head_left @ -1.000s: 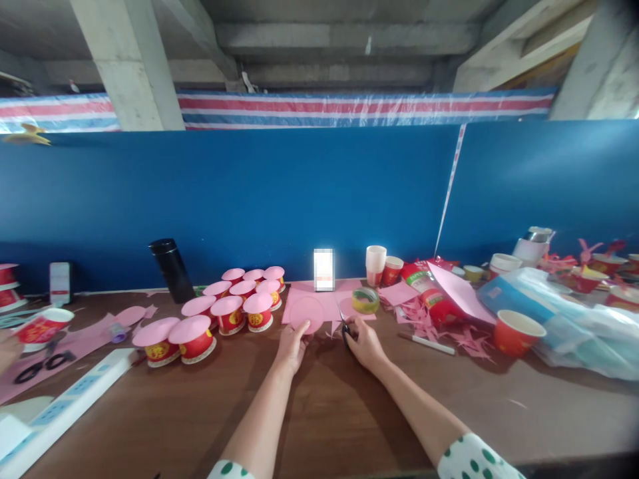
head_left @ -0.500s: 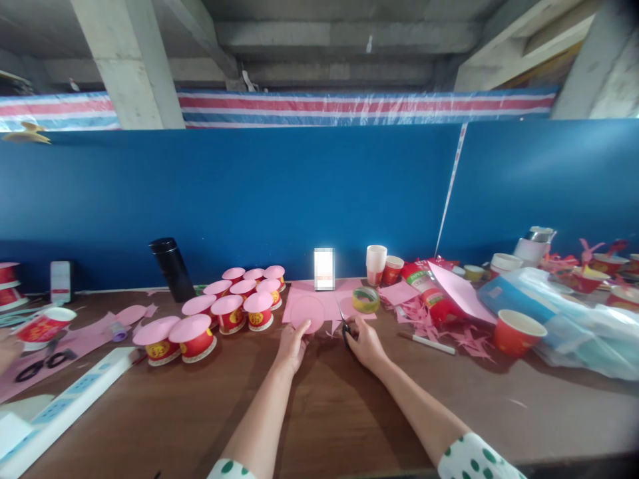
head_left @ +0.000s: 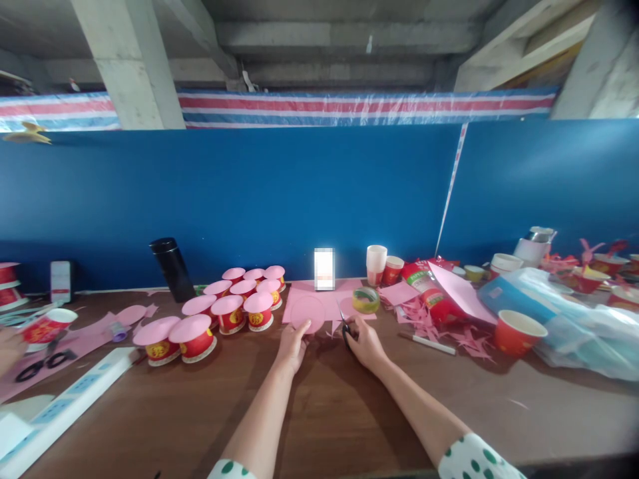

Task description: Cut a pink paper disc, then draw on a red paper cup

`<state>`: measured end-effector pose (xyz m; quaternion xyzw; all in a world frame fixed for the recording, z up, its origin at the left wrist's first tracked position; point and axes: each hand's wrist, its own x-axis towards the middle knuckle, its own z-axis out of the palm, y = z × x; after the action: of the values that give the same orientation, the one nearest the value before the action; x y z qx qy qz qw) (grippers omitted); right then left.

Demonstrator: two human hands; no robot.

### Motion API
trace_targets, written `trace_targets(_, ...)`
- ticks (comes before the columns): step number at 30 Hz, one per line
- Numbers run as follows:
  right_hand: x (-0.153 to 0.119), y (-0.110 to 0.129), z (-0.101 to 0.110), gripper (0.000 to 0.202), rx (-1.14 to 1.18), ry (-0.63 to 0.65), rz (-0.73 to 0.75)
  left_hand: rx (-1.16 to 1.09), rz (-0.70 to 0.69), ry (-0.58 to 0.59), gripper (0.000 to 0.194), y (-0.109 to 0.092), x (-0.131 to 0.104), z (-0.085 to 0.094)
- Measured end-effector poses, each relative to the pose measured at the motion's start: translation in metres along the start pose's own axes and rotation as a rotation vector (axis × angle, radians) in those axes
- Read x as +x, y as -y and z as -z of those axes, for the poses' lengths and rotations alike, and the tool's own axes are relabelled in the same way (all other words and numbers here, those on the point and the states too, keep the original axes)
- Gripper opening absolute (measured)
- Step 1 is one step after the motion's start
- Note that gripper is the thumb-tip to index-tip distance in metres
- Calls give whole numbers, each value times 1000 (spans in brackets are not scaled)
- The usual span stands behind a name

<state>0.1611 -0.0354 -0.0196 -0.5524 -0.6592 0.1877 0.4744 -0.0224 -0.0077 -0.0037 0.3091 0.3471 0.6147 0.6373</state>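
Between thumb and fingers, my left hand [head_left: 294,345] grips a round pink paper disc [head_left: 307,313] by its near edge. The disc is held over a pink paper sheet [head_left: 344,293] that lies on the table. To the right, my right hand [head_left: 366,340] is closed around the black handles of a pair of scissors [head_left: 345,327]. The scissor blades point away from me, up and a little left, apart from the disc. A roll of clear tape [head_left: 366,301] rests on the sheet just beyond my right hand.
Red cups topped with pink discs [head_left: 228,313] stand in a group at left, near a black flask [head_left: 172,269] and a white power strip [head_left: 67,406]. Pink scraps [head_left: 474,341], a white marker [head_left: 433,344] and a red cup [head_left: 519,332] are at right. Another person's hand [head_left: 10,349] shows at far left.
My hands, the disc and the scissors stay in place. At the far left, the other person's hand has come further into view beside a red cup.
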Motion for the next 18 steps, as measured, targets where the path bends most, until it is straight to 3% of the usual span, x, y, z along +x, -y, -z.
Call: trace_targets(18, 0, 2, 2, 17, -39, -3, 7, 6, -6, 15, 32, 2, 1, 2)
